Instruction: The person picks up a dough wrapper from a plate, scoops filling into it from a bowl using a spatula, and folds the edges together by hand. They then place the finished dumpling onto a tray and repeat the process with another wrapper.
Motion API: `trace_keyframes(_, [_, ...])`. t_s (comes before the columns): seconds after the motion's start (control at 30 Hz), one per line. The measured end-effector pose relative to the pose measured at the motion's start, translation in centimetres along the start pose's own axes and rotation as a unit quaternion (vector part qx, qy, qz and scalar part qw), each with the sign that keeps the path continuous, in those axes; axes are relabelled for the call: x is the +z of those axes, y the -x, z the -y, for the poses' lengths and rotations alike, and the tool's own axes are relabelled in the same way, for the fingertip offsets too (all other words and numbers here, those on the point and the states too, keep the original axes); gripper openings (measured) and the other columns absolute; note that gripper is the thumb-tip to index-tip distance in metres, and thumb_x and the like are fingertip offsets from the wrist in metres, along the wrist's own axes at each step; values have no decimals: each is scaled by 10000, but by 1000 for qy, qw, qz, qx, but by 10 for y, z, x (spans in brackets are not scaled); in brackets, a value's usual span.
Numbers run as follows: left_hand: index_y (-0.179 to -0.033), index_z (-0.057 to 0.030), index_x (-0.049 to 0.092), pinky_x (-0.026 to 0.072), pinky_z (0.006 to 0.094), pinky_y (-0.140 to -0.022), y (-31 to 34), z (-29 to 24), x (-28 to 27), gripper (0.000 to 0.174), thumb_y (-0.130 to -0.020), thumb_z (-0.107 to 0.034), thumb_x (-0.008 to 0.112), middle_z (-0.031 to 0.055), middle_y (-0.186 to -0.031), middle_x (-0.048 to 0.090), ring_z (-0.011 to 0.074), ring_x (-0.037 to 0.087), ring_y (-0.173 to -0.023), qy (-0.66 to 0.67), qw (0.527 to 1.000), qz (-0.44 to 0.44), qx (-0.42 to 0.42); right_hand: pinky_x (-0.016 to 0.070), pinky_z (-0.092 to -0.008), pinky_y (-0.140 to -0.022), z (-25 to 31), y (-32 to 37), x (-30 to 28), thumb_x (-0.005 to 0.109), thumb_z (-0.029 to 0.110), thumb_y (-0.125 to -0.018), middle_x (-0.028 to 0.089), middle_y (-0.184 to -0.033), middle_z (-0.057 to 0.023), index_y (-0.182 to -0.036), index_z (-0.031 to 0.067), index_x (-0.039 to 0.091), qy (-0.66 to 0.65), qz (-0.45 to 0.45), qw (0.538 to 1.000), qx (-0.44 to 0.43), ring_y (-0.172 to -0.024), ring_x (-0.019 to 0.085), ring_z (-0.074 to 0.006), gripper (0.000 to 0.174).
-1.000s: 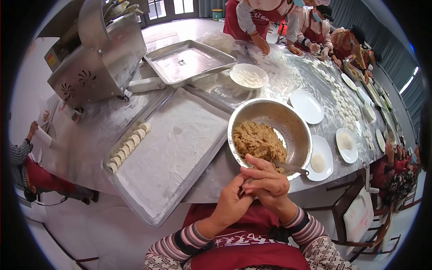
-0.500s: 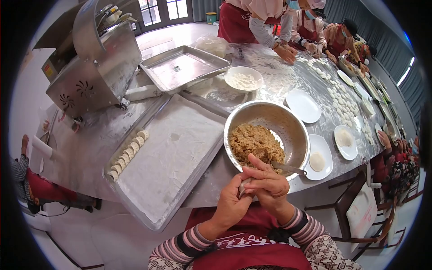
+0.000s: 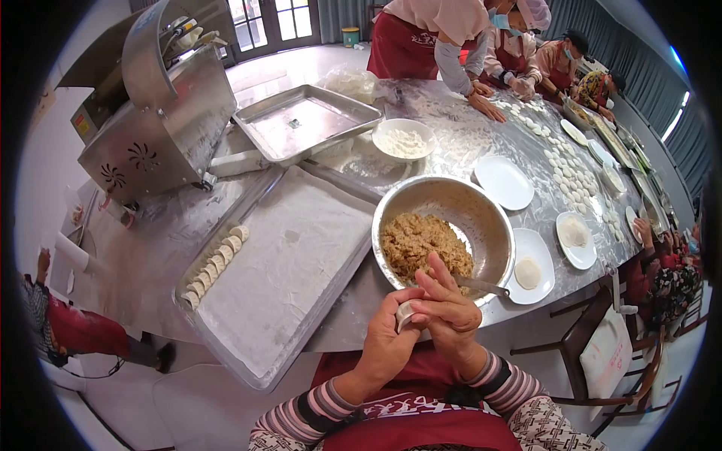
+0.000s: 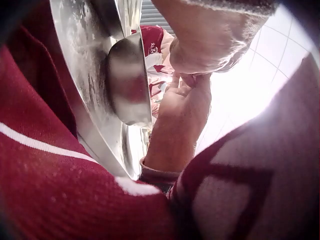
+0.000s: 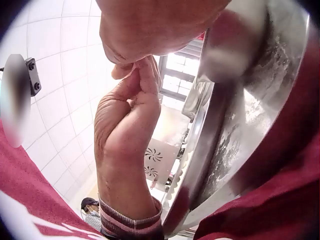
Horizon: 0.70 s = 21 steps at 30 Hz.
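Observation:
In the head view both hands meet over the near rim of a steel bowl [image 3: 489, 214] of brown minced filling [image 3: 421, 244]. A pale dumpling [image 3: 406, 314] shows between them, pinched by the fingers and thumbs. My left hand [image 3: 387, 334] holds its left side, thumb along the edge. My right hand [image 3: 450, 312] presses from the right, some fingers extended upward. Both wrist views show the hands [image 4: 182, 112] [image 5: 130, 117] joined at the fingertips, the dumpling mostly hidden. A spoon handle [image 3: 485, 286] leans out of the bowl beside the right hand.
Left of the bowl, a floured tray [image 3: 301, 248] bears a row of dumplings [image 3: 216, 267]. Behind stand an empty metal tray [image 3: 308, 120], a flour bowl [image 3: 404, 140] and a steel machine [image 3: 158, 113]. Plates [image 3: 538, 255] with wrappers [image 3: 528, 273] lie right. Other people work across the table.
The dumpling shows more plainly between the fingers as the hands shift on it. The right fingers have risen slightly. The head view has tilted a little, so the table sits lower.

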<state>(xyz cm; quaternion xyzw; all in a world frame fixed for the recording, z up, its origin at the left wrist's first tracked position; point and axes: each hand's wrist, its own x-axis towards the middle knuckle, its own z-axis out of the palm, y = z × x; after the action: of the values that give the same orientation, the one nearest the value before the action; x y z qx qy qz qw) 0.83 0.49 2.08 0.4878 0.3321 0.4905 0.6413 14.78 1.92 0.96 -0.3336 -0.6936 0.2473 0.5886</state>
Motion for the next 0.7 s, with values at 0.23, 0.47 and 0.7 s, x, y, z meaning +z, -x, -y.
trace_keyframes(0.23, [-1228,-2,461,466,242,-884,-2,5,1,313,-934,-41,561,100,-1136,584,122,550,-1034,59,998,-1,3,281,-437,-1109,5,4,3,765,92,-735,593,-1260,-155,-941,16,728,7,-76,997,20,-1352,353,-362,223])
trace_keyframes(0.47, [-1241,-6,453,456,233,-898,-1,6,-1,327,-931,-21,554,95,-1168,572,117,537,-1057,103,994,-6,-29,376,-396,-1053,9,4,4,754,28,-718,607,-1244,-142,-928,53,735,66,-68,995,38,-1327,403,-349,212])
trace_keyframes(0.7, [-1283,6,424,448,254,-933,-1,0,-2,408,-895,32,546,90,-1192,546,129,538,-1084,42,997,19,-55,365,-405,-1059,-2,12,3,748,18,-729,615,-1229,-150,-947,38,726,35,-73,996,29,-1323,410,-344,221])
